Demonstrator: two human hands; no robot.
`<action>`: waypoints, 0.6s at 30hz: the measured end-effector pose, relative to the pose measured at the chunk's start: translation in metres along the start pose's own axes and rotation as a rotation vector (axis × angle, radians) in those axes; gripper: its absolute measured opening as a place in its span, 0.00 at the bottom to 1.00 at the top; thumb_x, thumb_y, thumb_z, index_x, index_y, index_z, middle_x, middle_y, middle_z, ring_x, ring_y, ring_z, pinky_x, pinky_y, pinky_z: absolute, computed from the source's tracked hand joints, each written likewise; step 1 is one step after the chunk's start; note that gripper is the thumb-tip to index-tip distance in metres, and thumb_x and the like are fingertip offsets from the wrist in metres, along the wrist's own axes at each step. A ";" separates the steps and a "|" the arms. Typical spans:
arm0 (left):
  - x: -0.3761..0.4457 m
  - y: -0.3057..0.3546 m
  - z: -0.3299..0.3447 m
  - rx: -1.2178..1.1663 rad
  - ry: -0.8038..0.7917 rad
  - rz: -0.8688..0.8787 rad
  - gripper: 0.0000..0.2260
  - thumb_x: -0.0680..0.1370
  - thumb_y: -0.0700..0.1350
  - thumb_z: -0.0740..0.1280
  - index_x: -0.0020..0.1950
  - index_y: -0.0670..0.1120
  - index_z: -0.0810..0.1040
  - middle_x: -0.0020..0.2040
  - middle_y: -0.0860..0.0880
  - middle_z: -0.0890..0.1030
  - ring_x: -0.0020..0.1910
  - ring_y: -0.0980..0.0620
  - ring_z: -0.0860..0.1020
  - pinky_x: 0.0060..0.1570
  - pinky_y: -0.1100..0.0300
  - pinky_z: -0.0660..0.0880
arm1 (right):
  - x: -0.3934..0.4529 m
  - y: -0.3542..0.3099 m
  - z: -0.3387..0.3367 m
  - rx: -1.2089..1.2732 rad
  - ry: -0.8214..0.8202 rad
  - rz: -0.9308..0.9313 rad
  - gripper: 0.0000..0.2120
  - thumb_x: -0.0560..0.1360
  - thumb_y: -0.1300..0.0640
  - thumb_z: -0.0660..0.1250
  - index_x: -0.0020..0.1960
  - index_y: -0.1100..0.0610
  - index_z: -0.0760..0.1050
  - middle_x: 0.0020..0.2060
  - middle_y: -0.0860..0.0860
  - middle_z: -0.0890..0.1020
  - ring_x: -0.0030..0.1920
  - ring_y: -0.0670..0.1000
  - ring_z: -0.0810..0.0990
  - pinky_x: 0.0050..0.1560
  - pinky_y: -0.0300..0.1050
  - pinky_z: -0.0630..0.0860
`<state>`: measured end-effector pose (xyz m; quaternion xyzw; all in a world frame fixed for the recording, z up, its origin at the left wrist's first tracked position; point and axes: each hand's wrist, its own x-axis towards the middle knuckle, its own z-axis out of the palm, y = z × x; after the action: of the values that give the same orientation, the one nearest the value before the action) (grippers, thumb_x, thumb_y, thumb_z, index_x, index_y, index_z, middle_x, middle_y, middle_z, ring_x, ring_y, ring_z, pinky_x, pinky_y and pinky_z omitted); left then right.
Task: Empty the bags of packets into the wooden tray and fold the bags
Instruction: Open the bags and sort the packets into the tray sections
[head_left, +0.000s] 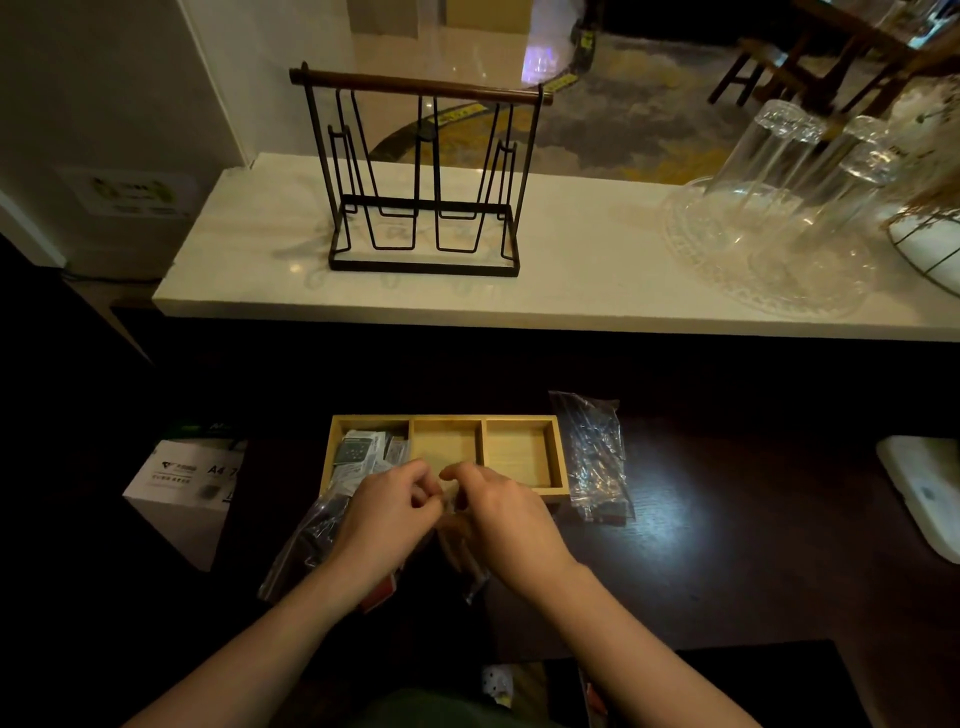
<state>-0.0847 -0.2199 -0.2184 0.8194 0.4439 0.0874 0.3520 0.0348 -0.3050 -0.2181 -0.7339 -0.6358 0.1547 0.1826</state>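
A wooden tray (558, 452) with three compartments lies on the dark table. Its left compartment holds several grey and white packets (363, 449); the middle and right ones are bare. My left hand (387, 512) and my right hand (498, 512) meet at the tray's front edge, both pinching the top of a clear plastic bag (467, 561) that hangs below them. Another clear bag with dark contents (306, 551) lies under my left wrist. A third clear bag (595, 457) with dark packets lies right of the tray.
A black wire rack (423, 176) stands on the white counter behind. Upturned glasses on a glass dish (779, 228) sit at the right. A white A4 paper box (182, 493) is left of the table, and a white object (924, 493) lies at the right edge.
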 end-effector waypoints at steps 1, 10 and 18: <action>0.000 -0.002 -0.001 -0.003 0.008 0.017 0.14 0.73 0.43 0.69 0.32 0.56 0.69 0.29 0.56 0.77 0.32 0.63 0.75 0.28 0.72 0.63 | 0.002 0.001 0.002 0.001 -0.017 0.002 0.18 0.76 0.50 0.65 0.64 0.54 0.70 0.56 0.53 0.79 0.53 0.55 0.80 0.47 0.50 0.78; 0.008 -0.053 0.021 -0.630 -0.089 -0.333 0.08 0.81 0.46 0.59 0.47 0.45 0.74 0.41 0.45 0.80 0.34 0.50 0.76 0.34 0.55 0.73 | 0.009 0.000 -0.007 0.156 0.020 -0.015 0.05 0.76 0.55 0.65 0.49 0.54 0.78 0.46 0.51 0.83 0.46 0.51 0.81 0.48 0.51 0.79; 0.001 -0.056 0.025 -1.306 -0.370 -0.704 0.27 0.79 0.62 0.51 0.55 0.42 0.79 0.45 0.38 0.84 0.35 0.40 0.81 0.29 0.52 0.79 | 0.034 -0.009 -0.061 0.405 0.263 -0.082 0.01 0.72 0.59 0.72 0.43 0.55 0.82 0.32 0.37 0.76 0.36 0.33 0.76 0.40 0.24 0.67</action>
<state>-0.1097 -0.2116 -0.2739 0.2562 0.4709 0.0759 0.8407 0.0595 -0.2746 -0.1600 -0.6696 -0.5919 0.1747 0.4134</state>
